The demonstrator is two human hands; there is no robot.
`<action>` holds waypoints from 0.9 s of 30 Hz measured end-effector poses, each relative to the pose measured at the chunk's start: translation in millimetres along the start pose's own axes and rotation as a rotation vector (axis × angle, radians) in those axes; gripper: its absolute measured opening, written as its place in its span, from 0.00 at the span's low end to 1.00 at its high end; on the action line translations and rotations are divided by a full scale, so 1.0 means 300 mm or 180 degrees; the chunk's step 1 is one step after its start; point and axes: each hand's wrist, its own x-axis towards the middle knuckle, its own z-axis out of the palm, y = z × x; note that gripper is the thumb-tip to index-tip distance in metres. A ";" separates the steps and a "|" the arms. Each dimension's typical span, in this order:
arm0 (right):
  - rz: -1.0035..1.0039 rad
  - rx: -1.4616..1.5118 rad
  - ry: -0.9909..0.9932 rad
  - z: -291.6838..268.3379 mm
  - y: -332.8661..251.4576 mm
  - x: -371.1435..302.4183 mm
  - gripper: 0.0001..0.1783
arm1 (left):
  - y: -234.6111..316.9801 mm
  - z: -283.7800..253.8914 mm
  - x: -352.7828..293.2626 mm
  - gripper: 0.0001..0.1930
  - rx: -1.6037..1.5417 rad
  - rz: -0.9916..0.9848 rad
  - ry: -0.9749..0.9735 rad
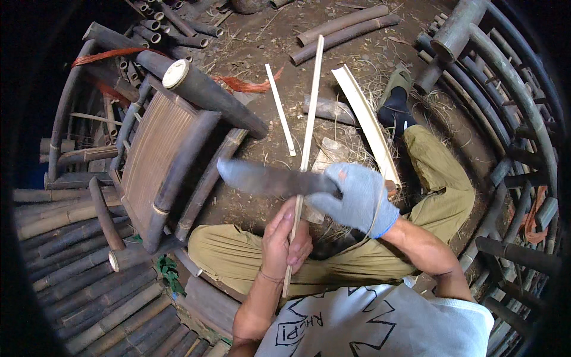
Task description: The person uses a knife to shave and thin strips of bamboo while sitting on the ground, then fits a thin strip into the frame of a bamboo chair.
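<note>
My bare left hand (286, 239) is closed round a long, thin bamboo strip (311, 113), which slants up and away from my lap. In my right hand (360, 201), which wears a light grey glove, is a broad-bladed knife (270, 178). Its blade points left and lies across the strip just above my left fingers, blurred by motion. Whether the edge touches or bites into the strip I cannot tell. A shorter bamboo strip (279, 110) lies on the ground to the left, and a wide split bamboo length (367, 122) rests to the right.
A bamboo chair (160, 149) stands close on my left, beside a floor of bamboo poles (101, 285). Curved bamboo frames (511, 89) crowd the right side. Two bamboo pieces (345, 33) lie farther off. Thin shavings (369, 77) litter the dirt near my outstretched foot (395, 107).
</note>
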 end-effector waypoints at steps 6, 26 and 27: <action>0.0315 -0.0640 0.0717 -0.055 0.164 0.063 0.25 | -0.031 -0.027 -0.142 0.26 0.0371 -0.0405 0.0038; -0.0294 -0.0194 -0.0098 -0.023 -0.007 -0.038 0.22 | 0.023 0.054 0.016 0.23 0.1917 0.0757 0.0328; -0.0202 -0.0174 -0.0015 -0.020 -0.004 -0.037 0.23 | 0.016 0.065 0.017 0.23 0.1981 0.0775 0.0332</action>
